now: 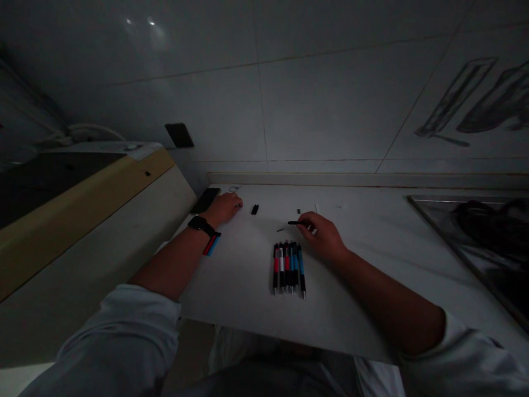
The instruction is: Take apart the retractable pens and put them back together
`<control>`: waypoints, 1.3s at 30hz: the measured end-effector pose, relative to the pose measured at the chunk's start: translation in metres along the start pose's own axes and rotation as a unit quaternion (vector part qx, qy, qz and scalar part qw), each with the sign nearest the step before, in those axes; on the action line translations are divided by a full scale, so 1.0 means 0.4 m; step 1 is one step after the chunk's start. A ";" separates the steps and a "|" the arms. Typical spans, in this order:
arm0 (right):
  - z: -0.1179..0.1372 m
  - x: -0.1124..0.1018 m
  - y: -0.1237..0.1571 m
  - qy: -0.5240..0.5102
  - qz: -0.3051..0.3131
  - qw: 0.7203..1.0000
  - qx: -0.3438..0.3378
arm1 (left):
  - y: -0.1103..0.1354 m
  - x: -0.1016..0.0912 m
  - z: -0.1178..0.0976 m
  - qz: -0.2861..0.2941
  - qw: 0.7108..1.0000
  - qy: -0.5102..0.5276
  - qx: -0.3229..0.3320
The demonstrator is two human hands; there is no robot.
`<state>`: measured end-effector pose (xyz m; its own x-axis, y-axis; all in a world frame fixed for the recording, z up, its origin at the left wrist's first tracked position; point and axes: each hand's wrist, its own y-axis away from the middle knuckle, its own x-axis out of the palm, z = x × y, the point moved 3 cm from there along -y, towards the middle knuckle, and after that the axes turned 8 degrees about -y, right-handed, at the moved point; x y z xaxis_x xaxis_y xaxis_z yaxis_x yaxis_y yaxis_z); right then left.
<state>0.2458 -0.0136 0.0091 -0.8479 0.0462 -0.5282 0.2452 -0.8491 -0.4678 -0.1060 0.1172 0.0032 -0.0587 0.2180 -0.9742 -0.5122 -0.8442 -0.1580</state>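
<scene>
"Pinching a thin black pen part [293, 223], is that the right hand [320, 234]?"

"Yes! Its finger and thumb squeeze one end, and the other end points left, over the back half of the tabletop [243, 281]."

"Where is the left hand [223, 208]?"

"Well apart from the right one, near the back left corner, just beside a black phone [206, 199]. Its fingers curl. Something small shines at the tips, but I can't tell if it is held."

"What about the pens [287, 263]?"

"They lie side by side between the middle and the front edge, with red, white and blue on them. Their shiny tips face the front edge."

"And under the left wrist?"

"Red and blue barrels [211, 245], close to the left edge. A little black piece [255, 209] lies near the back edge, between the hands."
</scene>
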 end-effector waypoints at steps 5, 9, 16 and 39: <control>-0.001 0.002 0.000 0.003 0.010 1.000 -0.003 | -0.009 0.027 0.026 0.019 1.000 0.007 0.006; -0.006 0.004 0.000 0.003 0.018 1.000 -0.003 | -0.008 0.027 0.035 0.026 0.999 0.024 0.011; -0.006 0.008 0.002 0.005 0.038 0.999 -0.006 | 0.002 0.027 0.049 0.039 0.998 0.037 0.015; -0.005 0.016 0.001 0.020 0.073 0.997 -0.013 | 0.004 -0.011 0.028 0.063 0.996 0.001 0.067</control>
<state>0.2416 -0.0127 0.0040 -0.7837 -0.0554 -0.6187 0.3768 -0.8343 -0.4025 -0.1163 0.1203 0.0090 -0.1278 0.1125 -0.9854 -0.6101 -0.7923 -0.0113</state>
